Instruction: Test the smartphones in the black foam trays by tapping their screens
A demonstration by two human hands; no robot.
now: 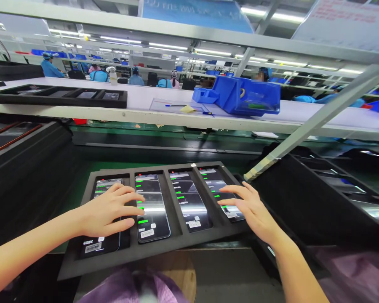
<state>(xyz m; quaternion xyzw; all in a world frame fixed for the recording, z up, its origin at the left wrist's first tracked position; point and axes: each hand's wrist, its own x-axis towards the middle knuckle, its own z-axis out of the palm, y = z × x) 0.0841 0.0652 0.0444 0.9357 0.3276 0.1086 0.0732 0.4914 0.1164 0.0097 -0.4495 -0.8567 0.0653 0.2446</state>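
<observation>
A black foam tray lies in front of me, tilted a little, with several smartphones in its slots. Their lit screens carry lines of green and white text, and a small label sticks near each lower end. My left hand is spread over the leftmost phone, its fingertips reaching the second phone. At the far right slot, my right hand holds its fingers apart over the rightmost phone, covering part of its edge. Between the hands, the third phone is uncovered. Neither hand grasps anything.
Stacked black trays holding phones stand at right, and another stack at left. On the white shelf are a phone tray, blue bins and pens. A slanted metal post crosses on the right. People work further back.
</observation>
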